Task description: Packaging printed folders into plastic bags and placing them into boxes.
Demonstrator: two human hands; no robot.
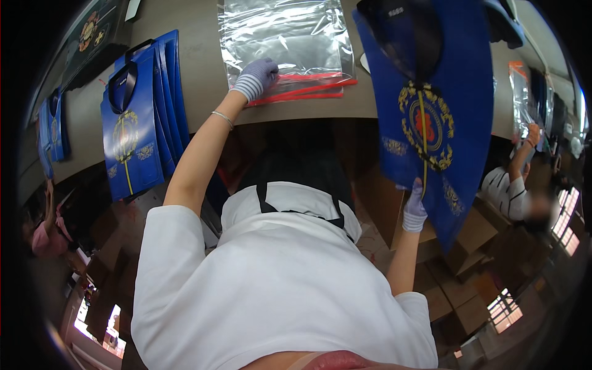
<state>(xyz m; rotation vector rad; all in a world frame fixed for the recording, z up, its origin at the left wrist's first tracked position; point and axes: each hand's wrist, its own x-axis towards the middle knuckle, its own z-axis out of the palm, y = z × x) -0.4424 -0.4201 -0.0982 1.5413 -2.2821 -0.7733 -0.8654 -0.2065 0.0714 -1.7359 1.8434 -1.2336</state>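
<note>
At the table's front edge my left hand [260,76], in a striped grey-white glove, has its fingers bunched on the left end of the red strip of a clear plastic bag [287,37]. That bag lies on a small stack of others like it. My right hand [415,208], gloved the same way, is closed on the lower left edge of a blue paper gift bag [386,126]. The gift bag is raised at the right, with black ribbon handles at the top and a gold and red round emblem. Part of the table is hidden behind it.
Several blue gift bags [142,123] stand at the table's left edge, with more blue bags [54,126] farther left. Cardboard boxes [459,287] are below at the right. A co-worker [509,185] handles clear packaging at the far right; another person [49,231] is at the far left.
</note>
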